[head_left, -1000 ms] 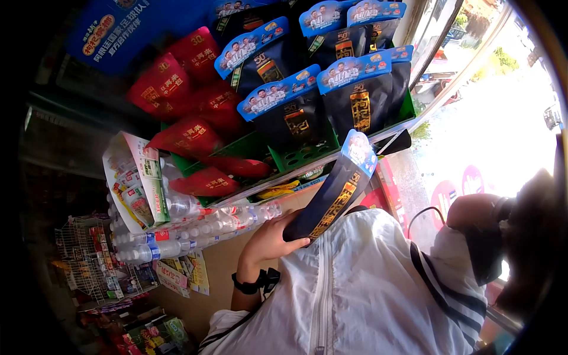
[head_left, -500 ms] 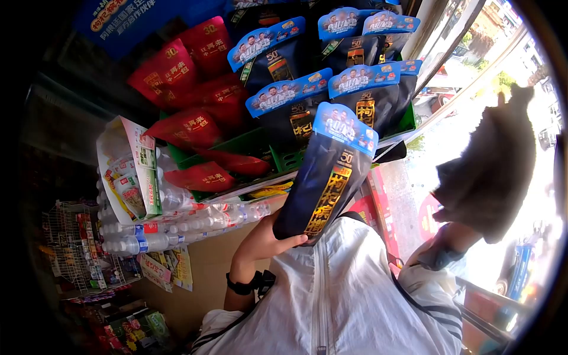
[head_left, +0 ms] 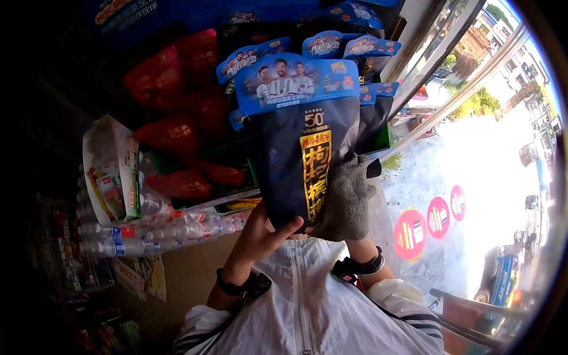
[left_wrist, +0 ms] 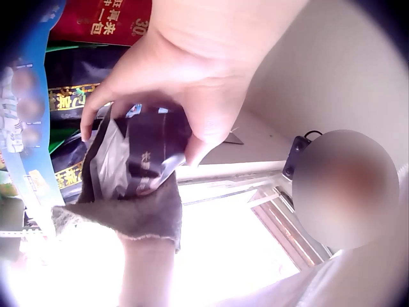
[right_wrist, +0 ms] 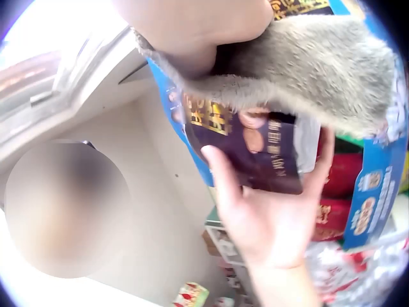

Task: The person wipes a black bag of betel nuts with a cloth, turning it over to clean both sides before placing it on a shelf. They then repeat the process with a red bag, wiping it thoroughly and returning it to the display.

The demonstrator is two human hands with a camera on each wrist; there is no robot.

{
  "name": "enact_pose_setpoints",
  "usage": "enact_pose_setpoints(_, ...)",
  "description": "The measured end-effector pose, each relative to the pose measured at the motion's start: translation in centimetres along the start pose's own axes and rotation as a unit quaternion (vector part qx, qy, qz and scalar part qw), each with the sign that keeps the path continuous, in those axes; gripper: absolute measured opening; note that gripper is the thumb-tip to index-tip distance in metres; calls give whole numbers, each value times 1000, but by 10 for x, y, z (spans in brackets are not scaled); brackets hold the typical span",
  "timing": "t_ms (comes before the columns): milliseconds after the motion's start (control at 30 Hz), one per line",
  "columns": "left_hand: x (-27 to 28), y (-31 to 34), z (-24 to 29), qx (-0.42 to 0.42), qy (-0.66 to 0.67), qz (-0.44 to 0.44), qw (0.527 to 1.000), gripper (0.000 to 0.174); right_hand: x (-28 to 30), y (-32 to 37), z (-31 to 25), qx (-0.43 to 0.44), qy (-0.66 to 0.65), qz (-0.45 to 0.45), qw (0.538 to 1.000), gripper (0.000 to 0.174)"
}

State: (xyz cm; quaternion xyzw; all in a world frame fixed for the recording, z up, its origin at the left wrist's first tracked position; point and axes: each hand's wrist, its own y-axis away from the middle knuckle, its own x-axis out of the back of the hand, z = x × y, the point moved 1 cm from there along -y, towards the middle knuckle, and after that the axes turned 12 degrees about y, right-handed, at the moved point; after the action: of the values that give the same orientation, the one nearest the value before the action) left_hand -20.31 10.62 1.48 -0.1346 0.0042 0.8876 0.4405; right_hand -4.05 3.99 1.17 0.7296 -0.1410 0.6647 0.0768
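A black pouch [head_left: 284, 171] with a blue header card and gold lettering stands upright before my chest in the head view. My left hand [head_left: 257, 234] grips it by the bottom, thumb across the front; the left wrist view shows that hand [left_wrist: 198, 83] curled round the pouch's base. Against the pouch's lower right side lies a fluffy grey cloth [head_left: 349, 201]. My right hand [right_wrist: 211, 29] holds this cloth [right_wrist: 326, 70], which folds over its fingers and hides most of them. In the head view only the right wrist shows below the cloth.
Behind the held pouch, more black pouches [head_left: 373, 109] and red pouches [head_left: 171, 133] stand in a green rack [head_left: 239, 168]. Wrapped water bottles [head_left: 160, 242] and an open carton [head_left: 112, 171] are at the left. A glass pane and sunlit street lie to the right.
My left hand has raised the pouch closer to the head camera, its front turned toward me. The grey cloth has come in from the right to the pouch's side.
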Motion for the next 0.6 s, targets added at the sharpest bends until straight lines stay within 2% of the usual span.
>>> enact_pose_setpoints(67,3,-2,7,-72,129,172,974,36,-24,-4,2,-5,110,148,983,63)
enact_pose_setpoints(100,-4,-8,14,-129,66,245,959,27,-5,-8,-10,-41,211,-20,976,50)
enact_pose_setpoints(133,-6,-6,11,-127,64,248,958,27,-26,-6,-8,-38,209,-23,977,50)
enact_pose_setpoints(167,-6,-4,8,-133,59,297,944,23,-61,-2,-3,-47,-48,126,990,46)
enact_pose_setpoints(200,-8,-3,6,-141,54,344,927,21,-68,-2,-3,-52,-300,265,915,43)
enact_pose_setpoints(233,-13,-5,10,-160,69,361,916,21,-70,-3,1,-51,-301,264,915,43)
enact_pose_setpoints(333,-19,-11,23,-185,64,413,890,22,0,-15,-5,45,-86,381,919,32)
enact_pose_setpoints(400,-14,-13,23,-192,65,415,887,26,15,-12,-12,20,-51,362,931,28)
enact_pose_setpoints(467,-7,-15,26,-154,126,449,871,47,19,-11,-17,-6,-32,225,974,25)
enact_pose_setpoints(500,-5,-20,35,-206,68,447,868,56,22,-9,-17,60,-33,243,968,35)
enact_pose_setpoints(533,-11,-27,48,-212,167,441,856,59,7,-13,-18,60,-33,245,967,35)
enact_pose_setpoints(567,-9,-29,51,-198,186,438,857,60,-20,-22,-19,-9,-312,273,910,42)
enact_pose_setpoints(600,-8,-30,52,-185,206,435,857,62,-26,-29,-21,-76,-563,276,775,50)
